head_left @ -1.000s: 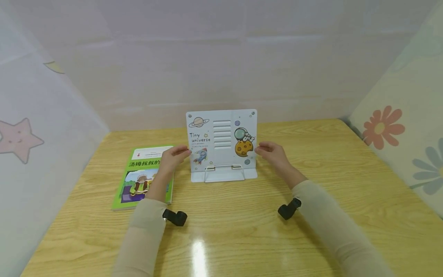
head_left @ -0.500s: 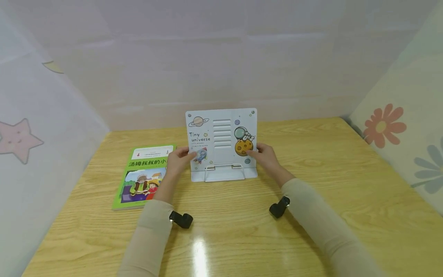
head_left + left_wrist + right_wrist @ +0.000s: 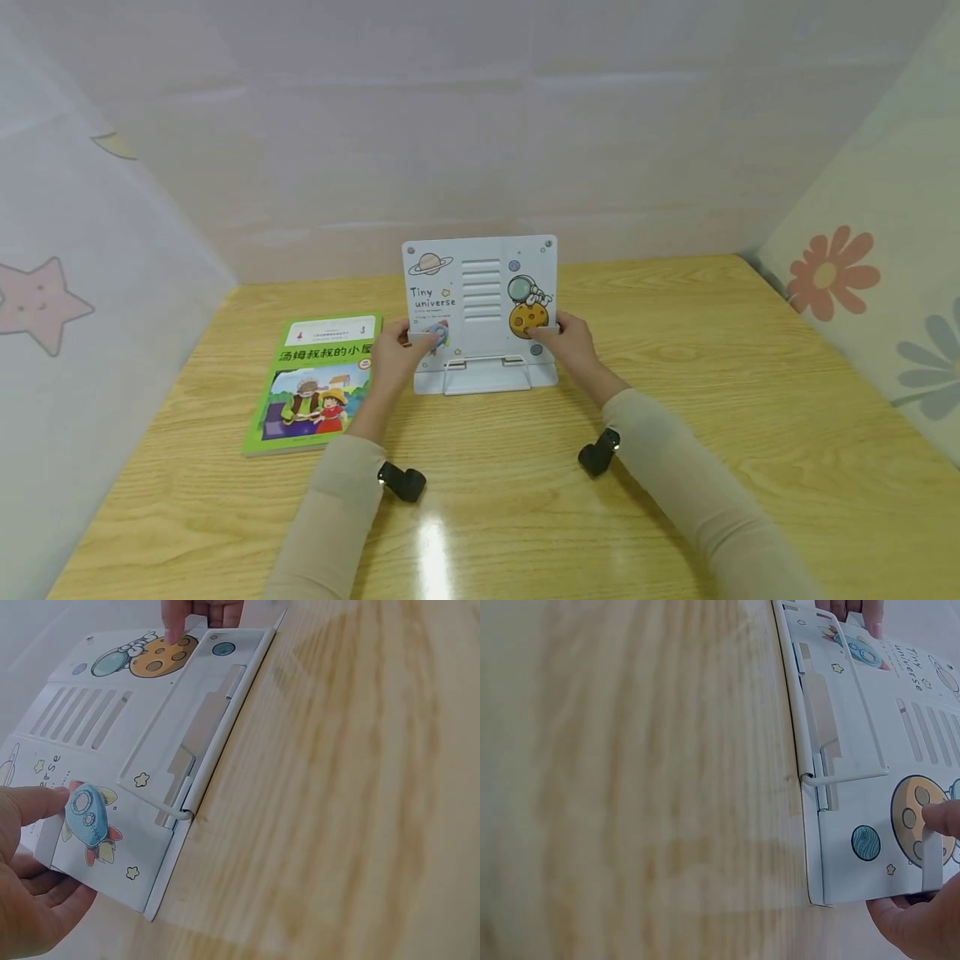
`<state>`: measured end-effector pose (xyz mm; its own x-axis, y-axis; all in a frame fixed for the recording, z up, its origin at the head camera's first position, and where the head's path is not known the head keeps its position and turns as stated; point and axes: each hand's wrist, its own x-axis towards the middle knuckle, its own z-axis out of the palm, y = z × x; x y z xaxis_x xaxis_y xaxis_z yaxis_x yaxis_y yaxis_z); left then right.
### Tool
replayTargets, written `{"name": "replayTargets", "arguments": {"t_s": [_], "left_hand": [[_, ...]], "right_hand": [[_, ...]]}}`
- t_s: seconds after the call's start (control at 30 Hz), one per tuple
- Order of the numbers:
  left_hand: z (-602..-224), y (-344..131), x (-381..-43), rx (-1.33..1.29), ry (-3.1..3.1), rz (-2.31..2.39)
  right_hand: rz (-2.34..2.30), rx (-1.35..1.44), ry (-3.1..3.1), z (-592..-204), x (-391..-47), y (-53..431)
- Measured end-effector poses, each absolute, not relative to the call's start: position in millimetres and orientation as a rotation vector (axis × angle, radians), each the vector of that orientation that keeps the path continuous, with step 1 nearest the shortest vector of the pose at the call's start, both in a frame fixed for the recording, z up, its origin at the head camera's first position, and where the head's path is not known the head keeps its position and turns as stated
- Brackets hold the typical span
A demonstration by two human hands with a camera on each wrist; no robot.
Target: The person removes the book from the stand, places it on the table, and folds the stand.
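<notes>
A white book stand (image 3: 482,292) printed with planets, a rocket and an astronaut stands tilted back on the table. My left hand (image 3: 395,354) grips its left edge, thumb on the front by the rocket and fingers behind. At the opposite edge my right hand (image 3: 576,342) holds on likewise, its thumb over the orange planet. In the left wrist view the left hand (image 3: 30,877) pinches the panel's side. The right wrist view has the right hand (image 3: 930,907) with its thumb at a small white tab. A white wire holder (image 3: 487,387) lies across the stand's lower front.
A green picture book (image 3: 315,392) lies on the wooden table (image 3: 510,500) left of the stand, close to my left forearm. A pale cloth wall (image 3: 480,125) rises behind the table, with patterned side walls at left and right.
Both hands have moved inward from beside the stand's edges and now grip it, thumbs on the front. The stand stays in about the same place.
</notes>
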<state>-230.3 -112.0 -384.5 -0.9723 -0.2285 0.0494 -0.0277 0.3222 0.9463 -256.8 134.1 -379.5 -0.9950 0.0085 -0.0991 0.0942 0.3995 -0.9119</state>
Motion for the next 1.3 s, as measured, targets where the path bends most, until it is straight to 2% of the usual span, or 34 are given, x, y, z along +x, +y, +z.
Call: {"name": "replayTargets", "arguments": {"t_s": [0.83,1.3], "left_hand": [[-378,-120,-227,0.078,-2.56,-1.521],[-372,-121,-218,0.039,-2.653,-1.481]], "right_hand": [[-1.57,0.003,2.629,-379,-259,136],[-1.403,-0.215,2.706,-376,-270,151]]}}
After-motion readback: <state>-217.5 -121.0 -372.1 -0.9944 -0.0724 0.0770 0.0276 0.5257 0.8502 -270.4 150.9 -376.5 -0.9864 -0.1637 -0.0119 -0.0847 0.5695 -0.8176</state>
